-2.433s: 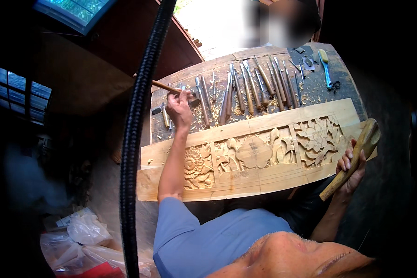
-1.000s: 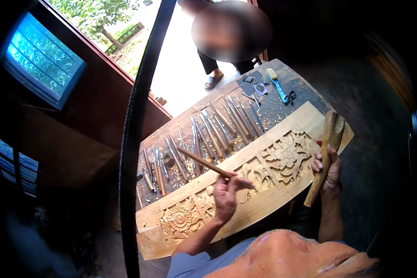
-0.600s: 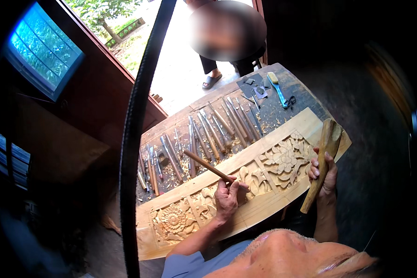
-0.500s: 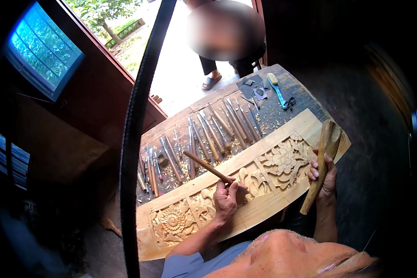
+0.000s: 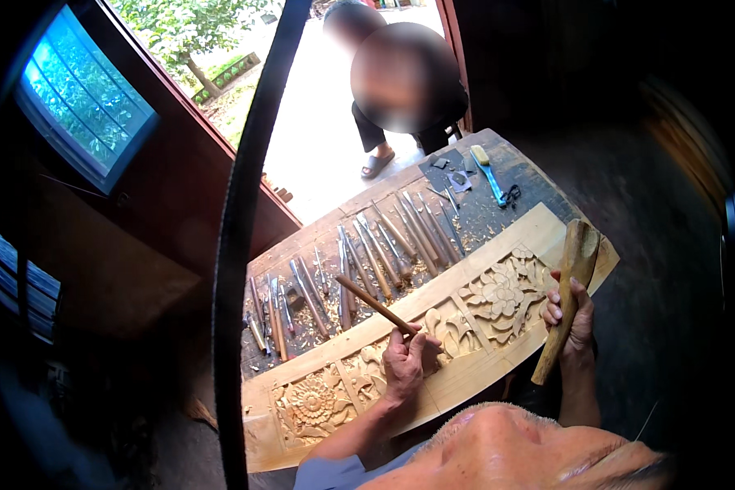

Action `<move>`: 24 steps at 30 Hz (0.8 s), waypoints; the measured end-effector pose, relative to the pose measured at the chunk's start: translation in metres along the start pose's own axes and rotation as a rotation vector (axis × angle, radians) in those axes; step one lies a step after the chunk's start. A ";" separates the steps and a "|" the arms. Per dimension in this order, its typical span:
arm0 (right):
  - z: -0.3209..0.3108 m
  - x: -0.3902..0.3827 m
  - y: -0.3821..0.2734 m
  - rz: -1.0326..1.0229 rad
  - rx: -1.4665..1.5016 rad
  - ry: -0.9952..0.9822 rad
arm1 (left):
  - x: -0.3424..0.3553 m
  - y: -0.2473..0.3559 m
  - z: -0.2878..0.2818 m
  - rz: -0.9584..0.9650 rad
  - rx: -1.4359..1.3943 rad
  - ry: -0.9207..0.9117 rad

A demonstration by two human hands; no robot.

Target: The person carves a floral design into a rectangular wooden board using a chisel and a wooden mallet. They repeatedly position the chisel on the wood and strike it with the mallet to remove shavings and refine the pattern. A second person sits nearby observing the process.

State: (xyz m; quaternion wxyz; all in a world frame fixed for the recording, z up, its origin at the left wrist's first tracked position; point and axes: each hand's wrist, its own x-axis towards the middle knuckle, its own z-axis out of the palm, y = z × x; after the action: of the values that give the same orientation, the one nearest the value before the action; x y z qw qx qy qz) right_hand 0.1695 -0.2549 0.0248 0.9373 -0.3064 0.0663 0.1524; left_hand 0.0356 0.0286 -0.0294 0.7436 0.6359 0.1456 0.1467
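A long pale wooden panel (image 5: pixel 445 376) lies across the bench in front of me, carved with flowers and leaves in framed sections. Over its middle, my left hand (image 5: pixel 406 365) is closed around a carving chisel (image 5: pixel 374 301). The chisel's brown handle slants up and to the left; its lower tip by the carving is hard to make out. At the panel's right end, my right hand (image 5: pixel 578 322) grips a wooden mallet (image 5: pixel 581 249) by its handle, with the thick worn head upward. The mallet is held apart from the chisel.
Several carving tools (image 5: pixel 376 253) lie in a row among wood shavings on the dark bench (image 5: pixel 531 175). A blue-handled brush (image 5: pixel 488 175) and dark sanding scraps (image 5: pixel 459 180) sit at the far right. Another person (image 5: pixel 373 135) is in the doorway beyond the bench.
The whole view has shifted slightly, so the bench appears lower. Both hands keep their grips on the chisel and mallet. More of the person in the doorway shows.
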 end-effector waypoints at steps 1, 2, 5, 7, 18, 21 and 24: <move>0.002 0.000 0.000 0.001 -0.002 0.003 | 0.001 -0.004 -0.001 0.004 -0.011 -0.002; 0.003 -0.001 0.000 0.002 -0.004 0.007 | 0.001 -0.005 -0.002 0.008 -0.022 -0.005; 0.000 -0.002 0.000 0.004 0.008 -0.005 | 0.002 -0.004 -0.003 0.019 -0.020 -0.015; 0.001 -0.002 -0.002 0.005 0.003 -0.002 | 0.003 -0.005 -0.004 0.016 -0.023 -0.016; 0.009 -0.004 -0.001 0.018 0.013 0.031 | 0.006 -0.005 -0.005 0.039 -0.045 -0.034; 0.008 -0.004 -0.001 0.012 0.006 0.034 | 0.005 -0.004 -0.005 0.015 -0.042 -0.033; 0.007 -0.004 -0.001 0.000 -0.015 0.036 | 0.005 -0.006 -0.006 0.014 -0.058 -0.040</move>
State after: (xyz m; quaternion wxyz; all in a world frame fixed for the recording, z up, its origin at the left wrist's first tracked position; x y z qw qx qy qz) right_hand 0.1666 -0.2522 0.0315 0.9336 -0.3161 0.0820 0.1476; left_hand 0.0384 0.0350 -0.0358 0.7633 0.6180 0.1218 0.1436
